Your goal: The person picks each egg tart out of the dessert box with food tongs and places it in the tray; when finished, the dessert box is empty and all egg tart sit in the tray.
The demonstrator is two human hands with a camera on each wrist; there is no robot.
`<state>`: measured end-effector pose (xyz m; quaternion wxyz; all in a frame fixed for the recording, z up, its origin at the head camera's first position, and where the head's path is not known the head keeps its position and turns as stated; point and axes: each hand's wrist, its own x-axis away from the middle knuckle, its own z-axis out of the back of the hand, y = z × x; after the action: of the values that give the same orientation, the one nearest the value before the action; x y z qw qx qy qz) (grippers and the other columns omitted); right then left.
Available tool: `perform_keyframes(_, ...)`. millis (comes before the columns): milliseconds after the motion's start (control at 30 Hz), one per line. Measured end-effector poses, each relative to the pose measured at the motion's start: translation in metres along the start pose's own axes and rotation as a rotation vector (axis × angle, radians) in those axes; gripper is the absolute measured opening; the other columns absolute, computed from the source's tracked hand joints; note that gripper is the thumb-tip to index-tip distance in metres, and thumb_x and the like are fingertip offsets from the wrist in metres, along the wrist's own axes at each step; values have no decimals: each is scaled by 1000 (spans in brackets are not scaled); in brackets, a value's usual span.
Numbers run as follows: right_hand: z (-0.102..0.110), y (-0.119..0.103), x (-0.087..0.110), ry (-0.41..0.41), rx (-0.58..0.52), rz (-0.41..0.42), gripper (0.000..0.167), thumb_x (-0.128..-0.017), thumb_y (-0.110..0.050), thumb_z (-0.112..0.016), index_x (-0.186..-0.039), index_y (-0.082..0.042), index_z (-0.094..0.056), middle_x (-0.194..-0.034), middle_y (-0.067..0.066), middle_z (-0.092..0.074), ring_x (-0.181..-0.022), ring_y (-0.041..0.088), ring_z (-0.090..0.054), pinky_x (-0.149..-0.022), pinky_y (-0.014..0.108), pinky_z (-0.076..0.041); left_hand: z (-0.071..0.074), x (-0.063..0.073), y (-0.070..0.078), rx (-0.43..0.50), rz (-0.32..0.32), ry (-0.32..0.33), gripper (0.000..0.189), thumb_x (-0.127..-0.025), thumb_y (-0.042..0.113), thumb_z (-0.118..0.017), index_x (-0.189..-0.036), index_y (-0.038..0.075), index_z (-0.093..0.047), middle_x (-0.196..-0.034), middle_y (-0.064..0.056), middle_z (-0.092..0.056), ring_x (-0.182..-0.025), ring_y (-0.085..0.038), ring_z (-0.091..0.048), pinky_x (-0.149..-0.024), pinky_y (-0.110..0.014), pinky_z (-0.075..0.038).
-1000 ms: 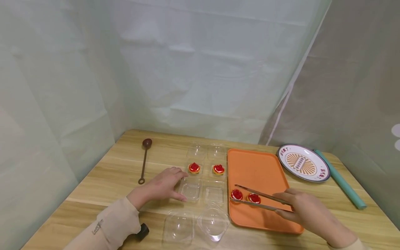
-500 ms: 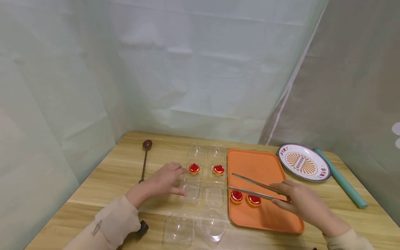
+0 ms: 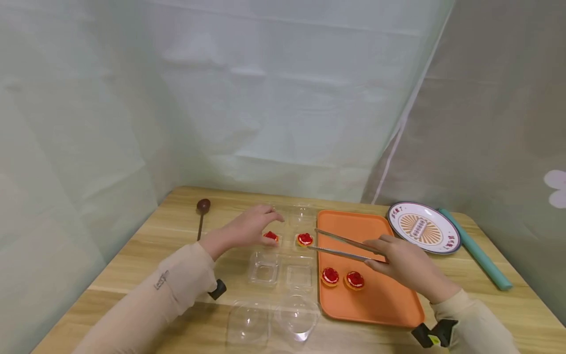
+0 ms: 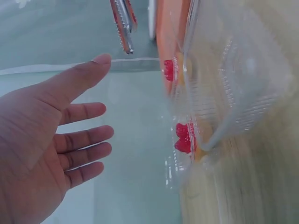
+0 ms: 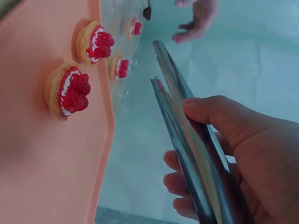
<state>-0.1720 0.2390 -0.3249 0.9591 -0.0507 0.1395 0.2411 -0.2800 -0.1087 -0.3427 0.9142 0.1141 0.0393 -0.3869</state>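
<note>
My left hand [image 3: 249, 226] is spread above a red-topped tart [image 3: 272, 236] in a clear plastic box, hiding part of it; its fingers hold nothing. In my right hand [image 3: 400, 260] are metal tongs [image 3: 340, 253], their arms parted with nothing between them. The tongs hover over the orange tray [image 3: 376, 305], tips pointing toward a second boxed tart [image 3: 305, 239]. Two more tarts, one at the left edge [image 3: 329, 277] and one beside it [image 3: 354, 280], sit on the tray. The right wrist view shows the tongs [image 5: 210, 163] between thumb and fingers.
Clear boxes without tarts, one on the left [image 3: 264, 270] and one on the right [image 3: 299, 276], stand nearer me. A brown spoon [image 3: 203, 206] lies at left. A patterned plate [image 3: 424, 228] and a teal roll [image 3: 477, 250] are at the right.
The tongs have risen off the tarts on the tray and moved away from me toward the boxed tarts. My left hand has moved forward, from beside the front left box to over the left tart.
</note>
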Motion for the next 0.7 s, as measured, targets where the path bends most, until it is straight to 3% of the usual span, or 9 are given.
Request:
perform_keyframes(267,-5,1,-20,-31,23,-11,31,-82,-29,-75,-108,-13,-71,-82,-2,-63,-64,5,-55,-53,23,-45,-8,-40,2,97,26,-125,67,-79,40,-77,-136,12,-53,-134,-12,-56,-128,-31,-48,-110,-47,-38)
perform_keyframes(400,-9,1,-29,-53,38,-25,31,-81,-29,-75,-108,-13,-71,-82,-1,-62,-65,8,-57,-53,24,-46,-16,-55,5,80,30,-169,71,-79,41,-77,-137,12,-51,-136,-11,-55,-129,-31,-47,-111,-46,-37)
perform_keyframes(600,-17,0,-36,-132,29,-42,30,-81,-30,-75,-105,-13,-71,-80,-1,-60,-63,6,-50,-50,23,-41,-31,-66,10,35,60,-254,77,-77,45,-78,-139,11,-49,-146,-11,-46,-139,-32,-37,-117,-47,-29)
perform_keyframes(700,-19,0,-40,-155,16,-33,29,-81,-29,-76,-104,-12,-71,-81,0,-61,-64,7,-50,-52,24,-42,-36,-68,10,24,70,-259,76,-77,45,-78,-138,10,-49,-145,-11,-47,-140,-32,-35,-119,-46,-25)
